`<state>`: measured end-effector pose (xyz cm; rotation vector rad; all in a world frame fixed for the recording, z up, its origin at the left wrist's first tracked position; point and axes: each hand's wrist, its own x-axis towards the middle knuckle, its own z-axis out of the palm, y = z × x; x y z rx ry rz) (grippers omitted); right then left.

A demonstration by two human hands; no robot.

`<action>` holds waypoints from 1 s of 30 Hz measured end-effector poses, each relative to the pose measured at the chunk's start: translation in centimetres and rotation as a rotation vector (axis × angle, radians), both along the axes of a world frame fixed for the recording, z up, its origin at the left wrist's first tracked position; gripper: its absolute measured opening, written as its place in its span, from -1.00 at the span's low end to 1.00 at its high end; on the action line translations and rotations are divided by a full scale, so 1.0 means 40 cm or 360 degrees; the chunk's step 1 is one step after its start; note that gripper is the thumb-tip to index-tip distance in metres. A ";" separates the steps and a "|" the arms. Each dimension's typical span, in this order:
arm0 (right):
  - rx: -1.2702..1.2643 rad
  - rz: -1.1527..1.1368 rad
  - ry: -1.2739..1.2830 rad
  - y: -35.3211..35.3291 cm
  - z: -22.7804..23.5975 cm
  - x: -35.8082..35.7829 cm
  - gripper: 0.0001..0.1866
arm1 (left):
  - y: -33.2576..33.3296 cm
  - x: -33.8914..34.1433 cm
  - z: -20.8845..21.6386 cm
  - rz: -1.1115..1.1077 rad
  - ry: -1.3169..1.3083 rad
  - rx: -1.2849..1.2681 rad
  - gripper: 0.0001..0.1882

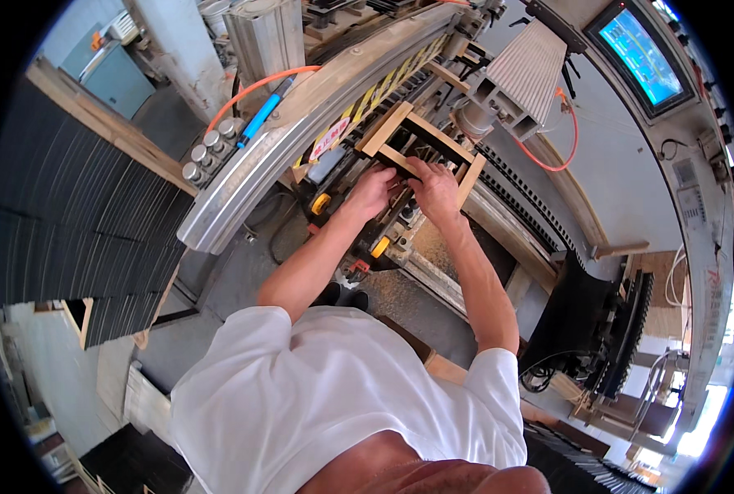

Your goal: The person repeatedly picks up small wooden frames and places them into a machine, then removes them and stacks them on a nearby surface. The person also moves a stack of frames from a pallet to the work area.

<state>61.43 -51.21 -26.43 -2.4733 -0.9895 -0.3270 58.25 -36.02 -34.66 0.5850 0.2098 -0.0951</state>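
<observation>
A rectangular wooden frame [387, 129] with pale outer bars and a dark inside lies on the machine bed in front of me. At its near bar, my left hand [372, 193] is closed, its bent fingertips gripping the edge from the left. My right hand [436, 191] is closed too, with fingers curled over the same bar close to the right corner. The two hands are a short gap apart. Their undersides and part of the fingertips are hidden. Below them, clamp parts of the machine show, with a yellow knob [380, 246] and another yellow knob [321, 203].
A curved metal beam [252, 185] carries a blue air gun [260, 119] and several round knobs. An aluminium-profile arm [522, 74] overhangs at right, beside a lit screen [640, 56]. Stacked black panels [87, 198] stand at left. Sawdust [408, 296] covers the floor.
</observation>
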 end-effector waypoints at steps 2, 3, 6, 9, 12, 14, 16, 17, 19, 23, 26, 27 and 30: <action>0.0017 0.0028 0.0027 0.000 0.002 0.008 -0.55 | -0.007 -0.003 -0.008 0.0081 0.0010 -0.0069 -0.77; 0.0034 0.0035 -0.0003 0.003 0.007 0.017 -0.55 | -0.007 -0.014 -0.011 0.0142 0.0049 0.0007 -0.77; 0.0105 0.0014 -0.0050 0.016 -0.002 0.078 -0.57 | -0.014 -0.095 0.006 0.0263 0.0147 0.0263 -0.70; 0.0098 -0.0050 -0.0047 0.053 -0.039 0.147 -0.59 | 0.030 -0.240 0.000 0.0233 0.0128 0.0259 -0.61; -0.0063 -0.0089 -0.0091 0.085 -0.053 0.188 -0.57 | 0.070 -0.417 0.023 0.0233 0.0177 0.0293 -0.59; -0.0177 -0.0130 -0.0142 0.105 -0.060 0.212 -0.54 | 0.088 -0.518 0.053 0.0270 0.0234 0.0341 -0.60; -0.0341 -0.0141 -0.0306 0.123 -0.056 0.230 -0.55 | 0.118 -0.614 0.061 0.0293 0.0251 0.0371 -0.63; -0.0434 -0.0155 -0.0389 0.124 -0.055 0.243 -0.56 | 0.135 -0.652 0.057 0.0290 0.0241 0.0366 -0.65; -0.0591 -0.0230 -0.0509 0.132 -0.049 0.280 -0.60 | 0.152 -0.710 0.059 0.0282 0.0268 0.0353 -0.67; -0.1014 -0.0369 -0.0500 0.161 -0.025 0.354 -0.66 | 0.234 -0.772 0.076 0.0262 0.0345 0.0391 -0.67; -0.1166 -0.0459 -0.0400 0.183 -0.009 0.405 -0.66 | 0.299 -0.826 0.043 0.0288 0.0390 0.0413 -0.67; -0.1178 -0.0452 -0.0378 0.186 -0.008 0.417 -0.77 | 0.316 -0.843 0.030 0.0301 0.0415 0.0408 -0.67; -0.1150 -0.0517 -0.0376 0.175 -0.017 0.486 -0.66 | 0.363 -0.869 -0.001 0.0337 0.0492 0.0401 -0.66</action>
